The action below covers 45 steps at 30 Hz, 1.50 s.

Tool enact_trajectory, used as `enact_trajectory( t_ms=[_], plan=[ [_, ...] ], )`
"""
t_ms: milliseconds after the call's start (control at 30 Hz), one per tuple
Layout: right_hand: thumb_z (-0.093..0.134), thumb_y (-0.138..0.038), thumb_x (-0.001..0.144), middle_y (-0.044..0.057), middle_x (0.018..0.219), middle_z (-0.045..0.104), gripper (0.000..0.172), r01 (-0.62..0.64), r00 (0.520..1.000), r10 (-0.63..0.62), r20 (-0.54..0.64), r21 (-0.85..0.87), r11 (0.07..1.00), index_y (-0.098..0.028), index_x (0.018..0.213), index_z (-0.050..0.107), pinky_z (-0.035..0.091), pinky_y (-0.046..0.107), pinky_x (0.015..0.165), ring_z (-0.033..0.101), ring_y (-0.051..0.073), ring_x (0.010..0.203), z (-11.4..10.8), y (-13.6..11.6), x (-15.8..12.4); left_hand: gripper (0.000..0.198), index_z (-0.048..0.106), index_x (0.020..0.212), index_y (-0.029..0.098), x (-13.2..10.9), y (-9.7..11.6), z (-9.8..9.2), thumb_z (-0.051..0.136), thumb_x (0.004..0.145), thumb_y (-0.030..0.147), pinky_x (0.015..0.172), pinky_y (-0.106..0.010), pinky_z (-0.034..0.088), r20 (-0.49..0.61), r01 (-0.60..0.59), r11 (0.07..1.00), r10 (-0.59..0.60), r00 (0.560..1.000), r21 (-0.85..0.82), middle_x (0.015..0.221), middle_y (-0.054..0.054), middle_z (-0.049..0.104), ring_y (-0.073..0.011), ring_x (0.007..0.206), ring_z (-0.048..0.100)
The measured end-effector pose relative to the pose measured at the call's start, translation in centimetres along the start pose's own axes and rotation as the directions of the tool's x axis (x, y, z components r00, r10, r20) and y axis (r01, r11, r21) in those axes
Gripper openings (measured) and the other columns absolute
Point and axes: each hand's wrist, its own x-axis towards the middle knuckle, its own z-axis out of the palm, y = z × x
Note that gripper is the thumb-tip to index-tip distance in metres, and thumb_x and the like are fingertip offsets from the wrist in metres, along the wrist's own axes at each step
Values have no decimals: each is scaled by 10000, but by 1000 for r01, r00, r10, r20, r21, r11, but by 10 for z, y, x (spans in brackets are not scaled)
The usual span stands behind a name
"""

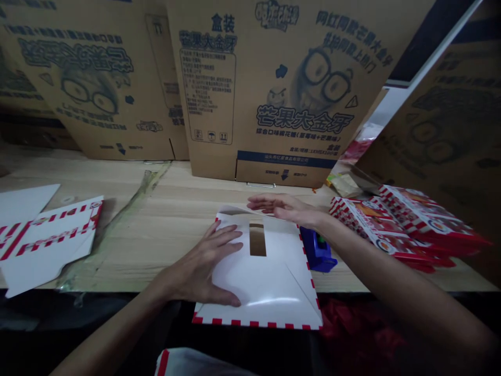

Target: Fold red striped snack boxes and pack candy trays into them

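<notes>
A white paper box [274,282] with red-striped edges lies at the table's front edge, its near end jutting past it. A rectangular cut-out [258,239] shows brown inside. My left hand [203,261] rests spread on the box's left side, thumb apart from the fingers. Over the far edge of the box, my right hand [285,208] lies with its fingers stretched out to the left. Just right of the box stands a blue tape dispenser [321,253], partly hidden by my right forearm.
Flat printed box blanks [58,235] lie at the left. Several red-and-white folded boxes [410,224] are piled at the right. Large brown cartons [266,94] line the back of the wooden table [133,261]. Another white, red-striped piece [199,363] shows at the bottom.
</notes>
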Motion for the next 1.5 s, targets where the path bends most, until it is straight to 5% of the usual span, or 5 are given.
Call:
enact_trajectory(
  t_ms=[300, 600, 800, 1133, 1500],
  plan=[
    [779, -639, 557, 103, 1499, 385, 1113, -257, 945, 326, 3, -610, 749, -207, 1474, 319, 303, 446, 1132, 389, 318, 1350, 17, -6, -4, 843, 380, 1307, 201, 4, 14, -2, 747, 648, 576, 1017, -520, 423, -55, 85, 993, -89, 994, -85, 1298, -157, 423, -343, 1246, 394],
    [637, -600, 765, 84, 1110, 651, 672, -380, 897, 440, 34, -446, 810, -176, 1279, 545, 477, 277, 807, 606, 192, 959, -14, 10, 39, 905, 152, 1480, 304, 4, 16, -7, 672, 770, 514, 1122, -661, 167, -4, -71, 988, 72, 997, 135, 1556, -155, 118, -411, 1435, 95],
    [651, -392, 786, -66, 558, 435, 259, -529, 838, 544, 29, -195, 826, -138, 785, 599, 237, 200, 401, 325, 55, 435, -4, 13, 60, 1053, 11, 1491, 216, 6, 18, -5, 707, 745, 475, 1144, -640, 178, -57, -53, 998, 55, 997, 22, 1519, -210, 242, -361, 1436, 187],
    [567, -629, 784, 31, 811, 660, 439, -655, 740, 672, -31, -258, 710, -220, 925, 645, 420, 266, 483, 557, 146, 570, -5, 24, 53, 700, 383, 1408, 247, 13, 16, -6, 663, 800, 450, 1130, -641, 198, 103, -126, 991, 121, 987, 42, 1400, -164, 454, -356, 1400, 287],
    [458, -590, 875, 69, 801, 666, 489, -581, 799, 554, -234, -538, 611, -149, 914, 665, 405, 261, 502, 533, 145, 587, -4, 13, 35, 749, 269, 1470, 221, 22, 29, -17, 631, 828, 356, 1144, -643, 138, 165, -47, 986, 20, 986, 160, 1482, -184, 369, -352, 1434, 215]
  ],
)
